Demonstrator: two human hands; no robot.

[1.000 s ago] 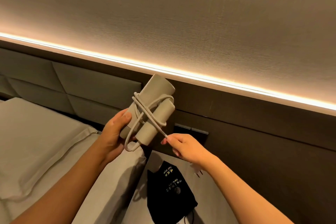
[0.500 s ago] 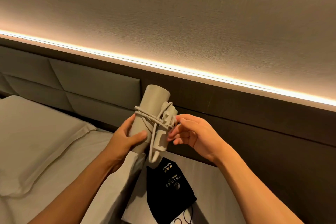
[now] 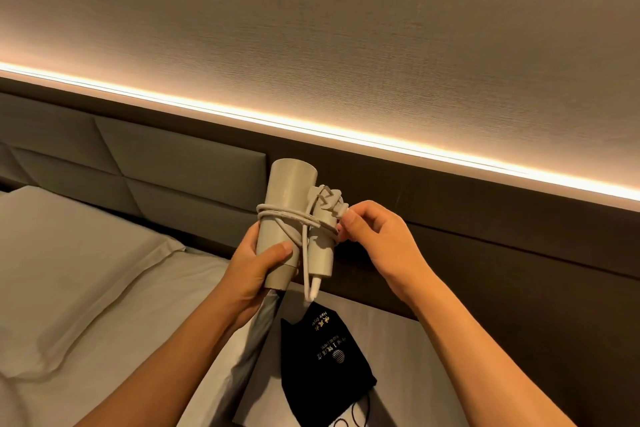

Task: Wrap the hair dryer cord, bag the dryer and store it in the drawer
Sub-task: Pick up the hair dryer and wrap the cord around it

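A beige folded hair dryer (image 3: 287,194) stands upright in the air in front of the headboard, its barrel gripped low down by my left hand (image 3: 258,265). The beige cord (image 3: 294,217) circles barrel and handle in several turns, and a loop hangs below the handle. My right hand (image 3: 374,236) pinches the plug end of the cord against the top of the handle. A black drawstring bag (image 3: 322,354) with printed lettering lies flat on the white bedside table (image 3: 398,340), below the dryer. No drawer is visible.
A bed with white pillow (image 3: 62,253) and sheet fills the left. A padded grey headboard (image 3: 166,166) and dark wood wall panel (image 3: 519,253) run behind, under a lit strip.
The dryer has turned from tilted to upright. My right hand moved from pulling the cord's free end low on the right up to the handle top, where the plug now sits.
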